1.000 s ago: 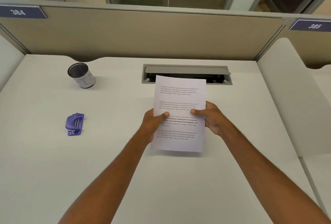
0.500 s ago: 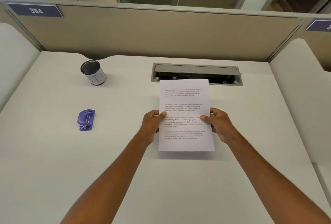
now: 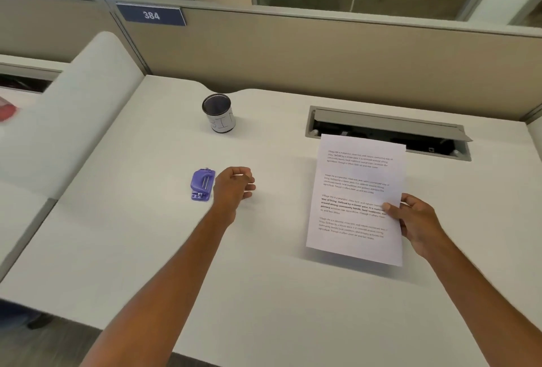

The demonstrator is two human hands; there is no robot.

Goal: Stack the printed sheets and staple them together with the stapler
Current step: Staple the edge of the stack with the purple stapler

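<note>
The printed sheets (image 3: 356, 190) are held as one stack above the white desk (image 3: 146, 249), at right of centre. My right hand (image 3: 416, 221) pinches their right edge, thumb on top of the text. A small purple stapler (image 3: 201, 184) lies flat on the desk to the left. My left hand (image 3: 234, 187) hovers just right of the stapler with loosely curled fingers, holding nothing and not touching it.
A black mesh pen cup (image 3: 219, 114) with a white label stands behind the stapler. A grey cable tray (image 3: 387, 129) with its lid raised sits in the desk behind the sheets. Beige partition walls enclose the back and sides; a red object (image 3: 7, 111) lies on the neighbouring desk.
My left hand has let go of the sheets and moved left to beside the stapler. My right hand alone now holds the sheets. The view has swung left.
</note>
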